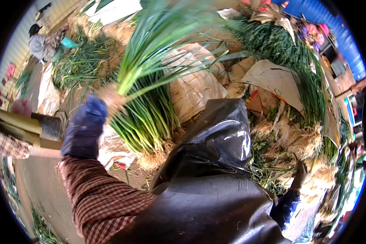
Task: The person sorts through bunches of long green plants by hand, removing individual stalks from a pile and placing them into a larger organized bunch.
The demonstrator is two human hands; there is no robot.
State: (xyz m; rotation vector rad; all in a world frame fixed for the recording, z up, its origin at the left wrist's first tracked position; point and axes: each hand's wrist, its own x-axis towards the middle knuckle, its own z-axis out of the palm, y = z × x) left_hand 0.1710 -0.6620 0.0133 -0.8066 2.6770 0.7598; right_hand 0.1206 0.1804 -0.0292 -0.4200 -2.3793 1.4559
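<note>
My left hand point(111, 97), smeared by motion, is closed around the lower stalks of a bunch of green onions point(136, 61). Their long leaves fan up and to the right, blurred at the tips. Just below lies a thick heap of green onions point(150, 116) with pale roots toward me. On the right, my right hand point(300, 177) is low beside a mass of straw-coloured roots point(320, 173) belonging to more green onions. It is dark and small there, and its fingers are not clear.
A black shiny apron point(207, 195) covers my lap. Sacking point(195, 81) lies beyond the heap, and more green onions point(268, 44) are piled at the far right. Another person point(38, 46) sits at the far left; a second person's checked sleeve point(10, 144) is near my left arm.
</note>
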